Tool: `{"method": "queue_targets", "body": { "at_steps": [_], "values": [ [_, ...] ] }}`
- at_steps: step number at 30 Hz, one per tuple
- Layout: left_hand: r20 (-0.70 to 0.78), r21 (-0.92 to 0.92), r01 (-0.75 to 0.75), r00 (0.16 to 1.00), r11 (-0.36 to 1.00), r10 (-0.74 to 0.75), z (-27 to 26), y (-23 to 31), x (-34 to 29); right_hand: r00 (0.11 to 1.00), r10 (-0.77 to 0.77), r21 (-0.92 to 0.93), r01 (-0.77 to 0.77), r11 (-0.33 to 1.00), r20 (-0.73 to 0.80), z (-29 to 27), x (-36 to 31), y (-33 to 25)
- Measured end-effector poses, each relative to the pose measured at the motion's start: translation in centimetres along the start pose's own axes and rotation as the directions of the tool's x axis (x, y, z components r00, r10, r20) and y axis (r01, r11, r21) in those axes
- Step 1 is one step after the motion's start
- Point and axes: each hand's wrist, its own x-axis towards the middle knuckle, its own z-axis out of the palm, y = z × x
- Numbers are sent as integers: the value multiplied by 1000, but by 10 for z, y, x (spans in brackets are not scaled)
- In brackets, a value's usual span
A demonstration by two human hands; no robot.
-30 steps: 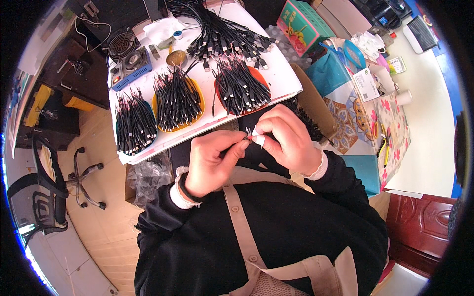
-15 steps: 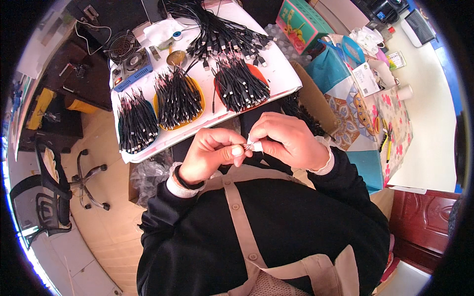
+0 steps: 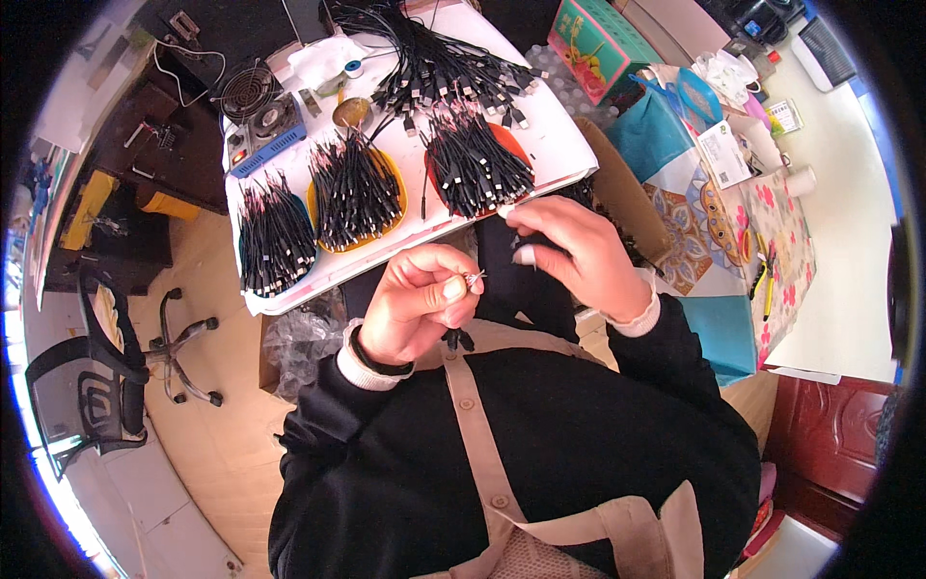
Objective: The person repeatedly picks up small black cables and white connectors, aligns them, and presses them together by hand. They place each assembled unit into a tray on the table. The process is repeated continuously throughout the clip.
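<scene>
Close to my chest, my left hand (image 3: 424, 301) is closed around a few black cables (image 3: 460, 340). Their thin stripped wire ends stick out past the thumb, and black connector ends hang below the palm; the rest is hidden in the fist. My right hand (image 3: 584, 253) is off to the right, below the table's front edge, with thumb and forefinger apart and nothing plain to see between them. Beyond it, a red bowl (image 3: 529, 147) holds many black cables standing on end. A yellow bowl (image 3: 397, 224) and a teal bowl (image 3: 313, 253) farther left are packed the same way.
On the white table (image 3: 424, 228) lie a large heap of black cables (image 3: 453, 72), a blue fan device (image 3: 280, 145), a solder spool (image 3: 353, 68) and a small round brass dish (image 3: 351, 112). A cardboard box (image 3: 627, 193) stands right of the table, an office chair (image 3: 96, 386) at left.
My right hand has let go of the wire ends and moved right, its fingers spreading. My left hand keeps hold of the cables. The view has shifted slightly.
</scene>
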Motion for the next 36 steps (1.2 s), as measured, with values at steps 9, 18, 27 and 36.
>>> {"method": "queue_targets", "body": {
  "at_steps": [9, 18, 27, 36],
  "values": [
    [54, -237, 141, 990, 961, -132, -10, -8, 3, 734, -678, -360, 621, 697, -47, 7, 14, -9],
    [-73, 514, 23, 997, 857, 17, -6, 4, 3, 971, -198, 158, 177, 971, 132, 5, 8, -10],
    [3, 526, -159, 983, 836, 185, -4, 2, -3, 949, 156, 545, -288, 788, 276, 11, -2, -17],
    [2, -62, 28, 1000, 998, -28, -3, -12, -1, 911, -391, 49, 399, 915, -128, 18, 11, -21]
  ]
}}
